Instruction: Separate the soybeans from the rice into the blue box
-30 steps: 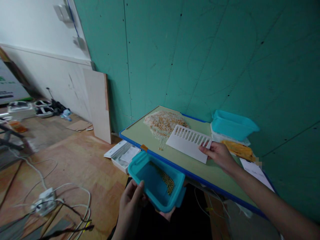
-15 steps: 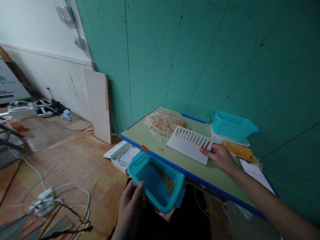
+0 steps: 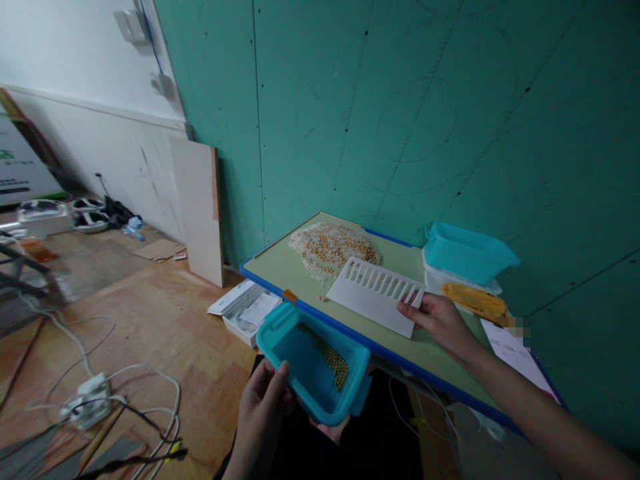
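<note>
My left hand [image 3: 265, 400] grips the near-left rim of a blue plastic box [image 3: 280, 347], thumb on top. Soybeans [image 3: 333, 363] lie in a band along the box's floor; it sits just below the table's front edge, above my lap. In my right hand [image 3: 440, 323] is a white slotted plastic board [image 3: 367, 303], pinched at its right end with the thumb on its face. The board is tilted over the table, and its row of slots is on the far side. Beyond its left end spreads a pile of white grains mixed with soybeans [image 3: 333, 247].
The pale table [image 3: 270, 267] has a blue edge. Another blue box [image 3: 467, 252], a yellow cloth-like item [image 3: 477, 301] and a paper sheet [image 3: 515, 353] are on its right side. A green wall [image 3: 310, 120] stands behind. An open white box [image 3: 245, 313] lies lower left; cables [image 3: 170, 400] cross the floor.
My right hand has brought the white slotted board slightly left and toward the table's front edge. My left hand and the blue box look nearly unmoved.
</note>
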Demonstrator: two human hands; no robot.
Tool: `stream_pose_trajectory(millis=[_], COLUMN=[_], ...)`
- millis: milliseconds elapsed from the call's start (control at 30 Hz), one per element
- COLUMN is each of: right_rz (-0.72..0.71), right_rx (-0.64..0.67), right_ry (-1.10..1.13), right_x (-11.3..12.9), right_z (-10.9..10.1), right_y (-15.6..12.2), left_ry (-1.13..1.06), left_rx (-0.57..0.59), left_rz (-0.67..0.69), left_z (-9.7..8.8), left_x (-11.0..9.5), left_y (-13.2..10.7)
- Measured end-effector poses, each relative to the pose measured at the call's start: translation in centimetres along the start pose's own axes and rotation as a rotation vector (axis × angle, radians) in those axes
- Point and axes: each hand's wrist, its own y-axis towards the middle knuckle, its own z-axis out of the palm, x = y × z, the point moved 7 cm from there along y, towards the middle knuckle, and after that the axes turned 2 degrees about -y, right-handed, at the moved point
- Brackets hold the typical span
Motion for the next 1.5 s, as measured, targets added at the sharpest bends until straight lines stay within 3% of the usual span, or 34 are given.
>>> stream_pose_trajectory(millis=[633,967,1267,1500], right_rz=[-0.117,-0.188,-0.417,-0.744], right_rx=[0.013,-0.012,-0.065,0.031], right_ry=[-0.056,-0.186,-0.376,-0.654], right_x=[2.5,3.7,5.2,7.6], right_z=[3.1,4.4,6.0,11.1], right_y=[1.1,-1.8,-3.1,-3.1], left_ry=[-0.014,-0.025,-0.026,-0.025], left_rx=[-0.019,-0.014,-0.023,-0.002], left_rz=[-0.016,-0.012,-0.010,-0.043], left_z=[-0.7,-0.4,-0.2,-0.4], left_x=[-0.3,-0.1,-0.5,0.2], left_y=[0.4,0.3,-0.1,0.2])
